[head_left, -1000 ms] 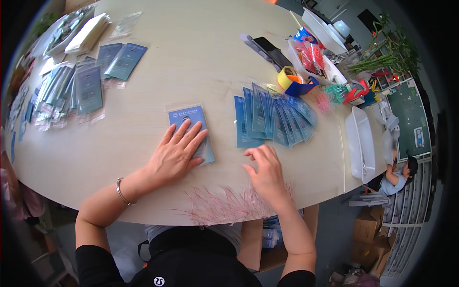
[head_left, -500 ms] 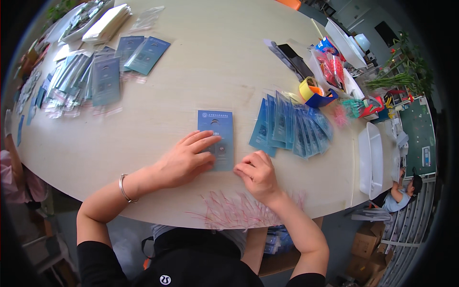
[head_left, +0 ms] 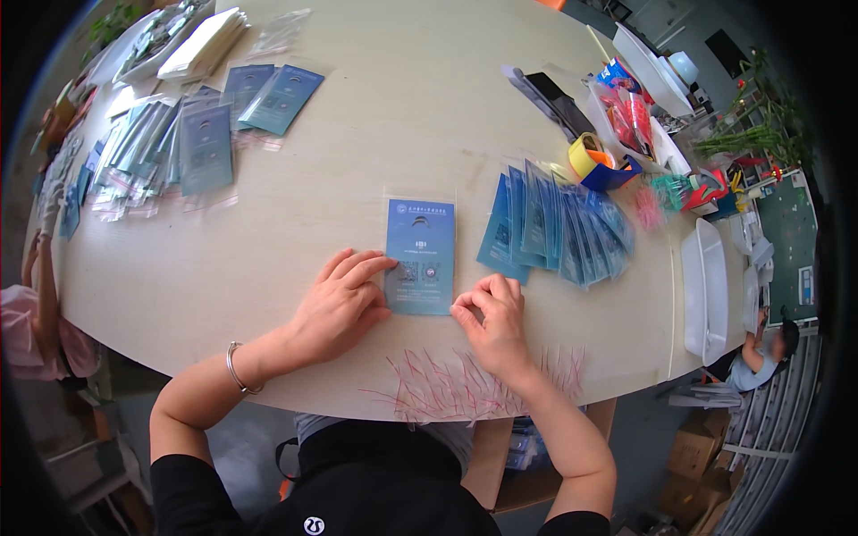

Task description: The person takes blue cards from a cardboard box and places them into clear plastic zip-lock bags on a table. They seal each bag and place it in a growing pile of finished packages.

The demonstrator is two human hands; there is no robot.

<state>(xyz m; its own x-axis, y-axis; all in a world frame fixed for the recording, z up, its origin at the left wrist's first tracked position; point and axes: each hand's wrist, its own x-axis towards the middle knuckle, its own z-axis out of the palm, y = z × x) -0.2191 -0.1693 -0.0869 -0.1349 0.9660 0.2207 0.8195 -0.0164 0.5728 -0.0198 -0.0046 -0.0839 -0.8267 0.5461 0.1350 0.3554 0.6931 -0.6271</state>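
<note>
A blue printed card (head_left: 420, 268) in a clear plastic bag lies upright before me on the table. My left hand (head_left: 344, 293) rests along its left edge, fingers stretched out and fingertips touching the card. At the lower right corner, my right hand (head_left: 493, 322) is closed in a pinch; what sits between thumb and forefinger is too small to make out. Thin red-and-white strings (head_left: 447, 389) lie in a loose row at the table's near edge, partly under my right wrist. To the right, several bagged blue cards (head_left: 536, 223) are fanned out, overlapping.
More bagged blue cards (head_left: 206, 147) are heaped at the far left, near a stack of white sleeves (head_left: 204, 45). At the right stand a yellow tape roll (head_left: 583, 156), a dark phone (head_left: 556, 100) and a white tray (head_left: 706, 290). Another person (head_left: 755, 362) sits beyond the right edge.
My left hand has drawn back leftward off the card's middle to its edge, uncovering the printed squares. My right hand stays pinched by the lower right corner. The whole view has shifted slightly.
</note>
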